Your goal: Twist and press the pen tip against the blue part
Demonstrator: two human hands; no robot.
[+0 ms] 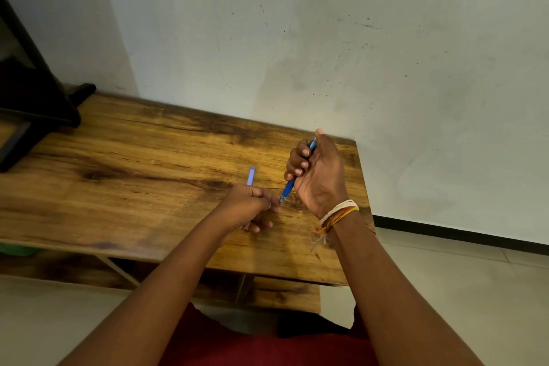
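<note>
Over the table's [124, 157] right half, the right hand [318, 175] fists round the blue pen [288, 187]; the left hand [248, 205] pinches its pale cap [251, 176], fingertips at the nib: align both along one axis

The long wooden table [124, 157] stands against the plain plastered wall [297, 38]. A black framed stand [35, 104] sits on its far left end. Over the right half, the right hand [315, 172] grips a blue plastic pen [289, 186], tip down. Just left of it and nearer, the left hand [248, 206] holds a pale slim pen cap [251, 176] that points away towards the wall. A lower shelf [267, 291] lies beneath.
</note>
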